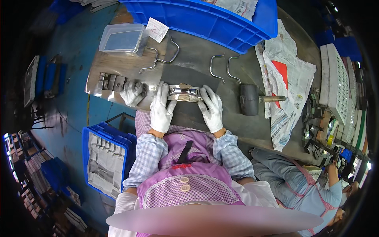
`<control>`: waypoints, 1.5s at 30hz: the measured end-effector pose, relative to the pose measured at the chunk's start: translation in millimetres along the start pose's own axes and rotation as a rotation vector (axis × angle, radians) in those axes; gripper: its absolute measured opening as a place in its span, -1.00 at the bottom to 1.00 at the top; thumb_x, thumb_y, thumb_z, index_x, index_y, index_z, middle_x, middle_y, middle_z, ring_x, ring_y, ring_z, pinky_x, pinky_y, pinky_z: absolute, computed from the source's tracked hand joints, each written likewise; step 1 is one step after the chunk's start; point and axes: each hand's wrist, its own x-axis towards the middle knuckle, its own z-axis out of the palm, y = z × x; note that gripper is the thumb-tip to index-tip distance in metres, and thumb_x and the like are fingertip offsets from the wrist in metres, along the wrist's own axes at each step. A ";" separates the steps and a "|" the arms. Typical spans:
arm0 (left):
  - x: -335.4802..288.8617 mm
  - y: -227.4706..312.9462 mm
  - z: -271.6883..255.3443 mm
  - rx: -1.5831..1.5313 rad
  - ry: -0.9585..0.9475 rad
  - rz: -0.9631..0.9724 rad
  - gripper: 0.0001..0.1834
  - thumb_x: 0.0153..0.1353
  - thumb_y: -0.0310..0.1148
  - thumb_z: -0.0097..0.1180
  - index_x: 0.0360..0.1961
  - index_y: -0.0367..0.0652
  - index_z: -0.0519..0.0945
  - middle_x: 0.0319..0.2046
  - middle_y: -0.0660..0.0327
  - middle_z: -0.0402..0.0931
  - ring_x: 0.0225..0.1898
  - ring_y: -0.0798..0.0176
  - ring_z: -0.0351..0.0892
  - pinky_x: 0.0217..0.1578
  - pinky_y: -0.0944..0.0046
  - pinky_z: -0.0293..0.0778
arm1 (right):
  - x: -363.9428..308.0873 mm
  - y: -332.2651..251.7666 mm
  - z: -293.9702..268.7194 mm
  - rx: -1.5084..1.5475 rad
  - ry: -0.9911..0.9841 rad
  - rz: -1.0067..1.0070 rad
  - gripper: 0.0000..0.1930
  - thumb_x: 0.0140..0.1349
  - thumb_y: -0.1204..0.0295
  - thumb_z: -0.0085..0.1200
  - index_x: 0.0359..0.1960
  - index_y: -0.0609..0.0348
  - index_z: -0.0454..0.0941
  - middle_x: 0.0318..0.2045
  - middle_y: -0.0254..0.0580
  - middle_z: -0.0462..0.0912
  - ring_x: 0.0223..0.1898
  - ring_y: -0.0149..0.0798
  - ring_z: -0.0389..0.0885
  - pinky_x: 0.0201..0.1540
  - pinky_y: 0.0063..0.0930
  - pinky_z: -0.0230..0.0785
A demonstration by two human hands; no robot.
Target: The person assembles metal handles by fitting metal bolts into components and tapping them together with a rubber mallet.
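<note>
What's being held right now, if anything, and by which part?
A curved metal piece, by its two ends: the left hand at its left end, the right hand at its right.

The person's left grip (161,108) and right grip (212,108) wear white fabric gloves. Blue-and-white checked cloth sleeves (149,156) show toward seven and five o'clock. At six o'clock, a purple cloth apron (205,173) bears red markings (181,166), a white-edged checked panel (209,190) and two round, cream buttons (184,180).
</note>
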 end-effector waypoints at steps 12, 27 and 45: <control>6.3 -20.7 4.8 -0.067 0.123 0.158 -0.26 0.18 -0.23 0.38 0.34 -0.22 0.37 0.33 -0.11 0.40 0.29 -0.21 0.45 0.28 -0.07 0.39 | -2.4 0.8 6.3 0.002 0.081 -0.056 -0.43 0.12 0.31 0.40 0.22 0.05 0.61 0.28 -0.12 0.55 0.08 0.02 0.56 0.17 -0.12 0.41; 60.2 -8.4 -9.3 -0.084 0.110 -0.022 -0.44 0.03 -0.07 0.52 -0.07 -0.24 0.67 -0.12 0.01 0.64 -0.05 -0.07 0.64 -0.01 0.05 0.55 | 39.8 2.2 19.4 0.452 0.060 0.362 -0.37 0.10 0.19 0.51 0.18 0.22 0.65 0.07 -0.08 0.70 0.09 -0.14 0.64 0.22 -0.29 0.44; 66.5 -12.6 -7.1 -0.111 0.087 -0.121 -0.46 0.07 0.02 0.50 -0.15 -0.23 0.68 -0.20 0.06 0.71 -0.11 -0.01 0.70 -0.05 0.10 0.57 | 41.8 10.9 18.9 0.397 0.035 0.384 -0.34 0.11 0.08 0.48 0.18 0.20 0.66 0.07 -0.07 0.73 0.09 -0.11 0.67 0.21 -0.29 0.46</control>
